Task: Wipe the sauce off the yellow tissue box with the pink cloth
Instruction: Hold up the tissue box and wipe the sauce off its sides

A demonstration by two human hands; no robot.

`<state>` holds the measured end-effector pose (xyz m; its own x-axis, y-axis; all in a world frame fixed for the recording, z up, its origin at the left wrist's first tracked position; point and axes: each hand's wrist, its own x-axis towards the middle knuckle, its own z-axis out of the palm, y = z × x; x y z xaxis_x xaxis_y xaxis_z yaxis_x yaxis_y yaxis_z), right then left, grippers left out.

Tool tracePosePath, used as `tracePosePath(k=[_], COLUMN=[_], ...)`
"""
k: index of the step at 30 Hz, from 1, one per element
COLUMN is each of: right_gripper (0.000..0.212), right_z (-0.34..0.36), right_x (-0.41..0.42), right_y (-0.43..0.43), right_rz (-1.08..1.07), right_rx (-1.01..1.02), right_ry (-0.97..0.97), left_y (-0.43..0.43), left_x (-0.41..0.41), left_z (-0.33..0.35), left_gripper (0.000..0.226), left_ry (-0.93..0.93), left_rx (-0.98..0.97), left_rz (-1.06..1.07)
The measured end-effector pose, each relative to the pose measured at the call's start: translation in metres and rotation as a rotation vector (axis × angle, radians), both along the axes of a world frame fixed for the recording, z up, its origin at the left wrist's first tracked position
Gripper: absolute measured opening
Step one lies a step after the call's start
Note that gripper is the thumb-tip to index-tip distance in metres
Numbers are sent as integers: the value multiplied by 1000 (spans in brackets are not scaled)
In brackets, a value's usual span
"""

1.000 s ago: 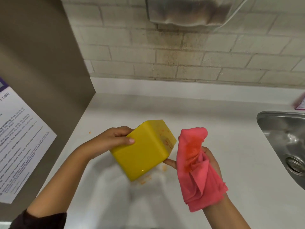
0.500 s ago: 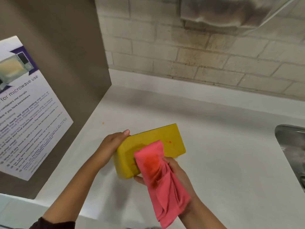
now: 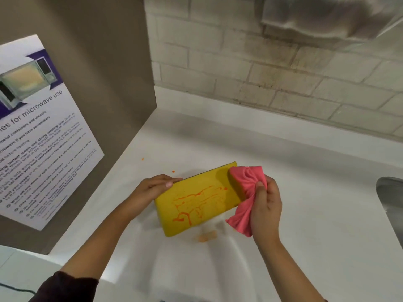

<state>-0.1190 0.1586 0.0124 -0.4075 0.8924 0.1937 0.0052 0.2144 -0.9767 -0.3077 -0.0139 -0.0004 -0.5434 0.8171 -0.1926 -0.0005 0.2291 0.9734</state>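
The yellow tissue box (image 3: 196,201) is tilted up over the white counter, its broad face turned toward me and streaked with orange sauce (image 3: 196,203). My left hand (image 3: 152,188) grips the box's left end. My right hand (image 3: 266,205) holds the bunched pink cloth (image 3: 246,186), which is pressed over the box's right end and hangs down past its lower right corner.
Orange sauce smears (image 3: 206,236) lie on the white counter (image 3: 305,192) under the box, with small drops (image 3: 173,171) further left. A brown side panel with a microwave-use notice (image 3: 43,131) stands at left. A steel sink (image 3: 392,203) is at right, a tiled wall behind.
The box has been turned so a sauce-streaked face shows. My right hand with the cloth has moved from the box's front to its right end.
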Motion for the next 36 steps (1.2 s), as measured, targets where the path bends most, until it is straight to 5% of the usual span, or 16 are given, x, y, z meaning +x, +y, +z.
tracePosePath(k=[11, 19, 26, 32, 36], right_gripper=[30, 22, 22, 20, 22], right_z=[-22, -20, -33, -25, -21], right_x=[-22, -38, -28, -33, -46], right_y=[-10, -23, -29, -17, -28], right_rz=[20, 2, 242, -10, 77], right_rx=[30, 20, 215, 62, 110], right_ry=[7, 18, -154, -24, -63], left_y=[14, 18, 18, 20, 21], left_x=[-12, -2, -8, -3, -1], left_z=[19, 14, 14, 8, 11], left_gripper=[34, 41, 32, 30, 31], left_ry=[39, -10, -24, -9, -16], left_rx=[-181, -90, -94, -55, -52], left_rz=[-98, 14, -17, -26, -13])
